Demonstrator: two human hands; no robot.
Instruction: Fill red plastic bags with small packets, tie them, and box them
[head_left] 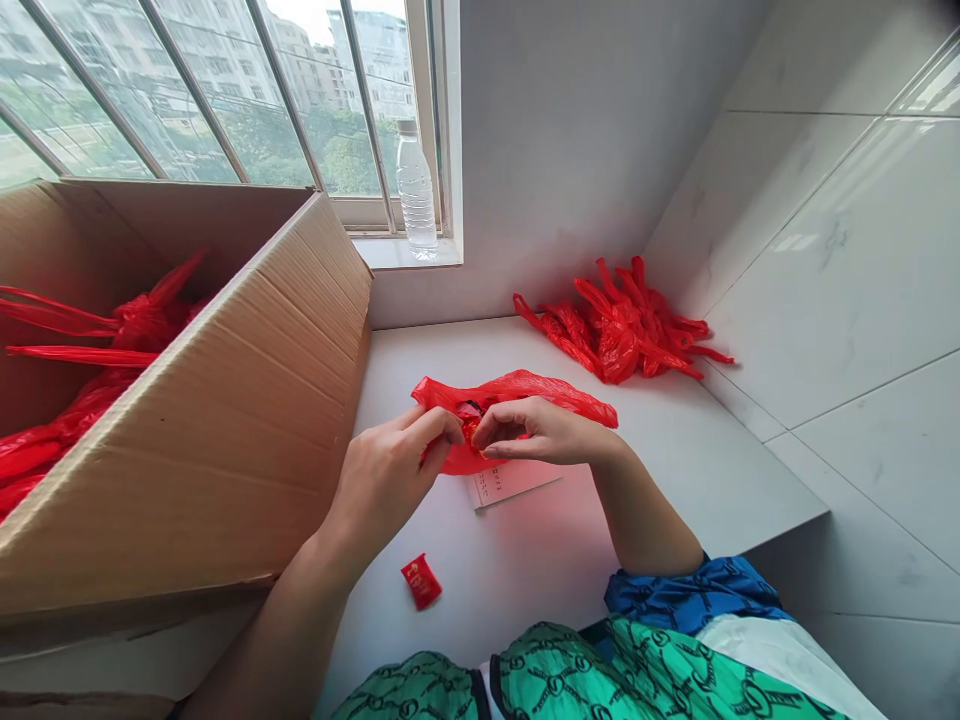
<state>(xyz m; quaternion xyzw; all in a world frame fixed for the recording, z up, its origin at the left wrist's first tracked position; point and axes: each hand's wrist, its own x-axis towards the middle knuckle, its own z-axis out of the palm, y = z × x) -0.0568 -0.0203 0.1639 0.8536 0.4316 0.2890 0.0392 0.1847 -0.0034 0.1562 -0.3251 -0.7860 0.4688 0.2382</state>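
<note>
Head view: the left hand [386, 490] and right hand [536, 432] are both pinching a red plastic bag [517, 392], gripping it over a white paper slip [514, 483] mid-desk [525, 560], while a bundle of red bags [622, 325] is lying toward the far right corner.

The tall corrugated cardboard box [225, 400] stands just beside my left hand [382, 480], blocking any reach that way. My right hand [544, 430] can pass rightward over the white surface [675, 480] up to the glossy white tiled wall [825, 270]; the heap of red plastic bags [622, 325] sits ahead, and a small red packet [421, 581] lies nearer me.
</note>
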